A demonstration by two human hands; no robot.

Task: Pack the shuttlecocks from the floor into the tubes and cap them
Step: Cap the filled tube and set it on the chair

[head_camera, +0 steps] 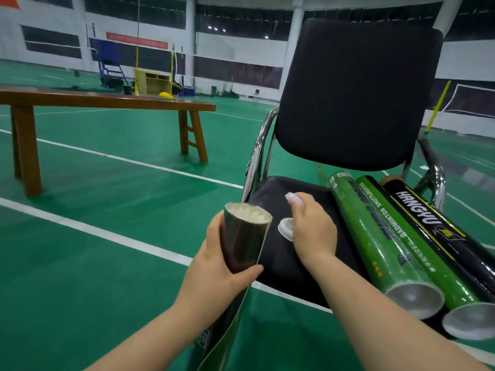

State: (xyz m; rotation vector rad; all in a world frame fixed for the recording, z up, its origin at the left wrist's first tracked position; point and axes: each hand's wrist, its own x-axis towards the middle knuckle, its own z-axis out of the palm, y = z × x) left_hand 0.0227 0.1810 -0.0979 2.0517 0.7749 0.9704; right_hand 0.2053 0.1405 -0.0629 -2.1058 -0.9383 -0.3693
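Shuttlecocks (250,214) fill the dark tube (245,245) up to its mouth, their white feather tips packed in a ring just under the rim. I judge the packing of this tube done and the capping step in hand. My left hand (222,266) wraps the tube below the mouth, fingers behind and thumb across the front. It holds the tube upright just below the centre of my view, off the 9 o'clock edge of the chair seat (278,266).

My right hand (312,228), at 3 o'clock of the tube mouth, sits knuckles-up over the seat. Its fingertips are curled onto a white cap (294,200), though blur softens the detail of the pinch. A second cap (286,228) lies loose on the cushion just beside that hand, at its 9 o'clock.

As I read it, the next move is to lift the cap clear, carry it toward 9 o'clock, square it over the open rim and press evenly. The left hand would brace the tube against the push. A tilted cap could crush the feathers standing so near the rim.

The tube looks glossy, thin-walled and round, and the caps are shallow, pale, plastic-looking discs. The seat is matt black padded fabric. At 4 o'clock of my view more tubes lie side by side on the seat: two green tubes (375,236) and a black tube (434,223) with printed lettering. The near ends of the green ones show whitish recessed discs.
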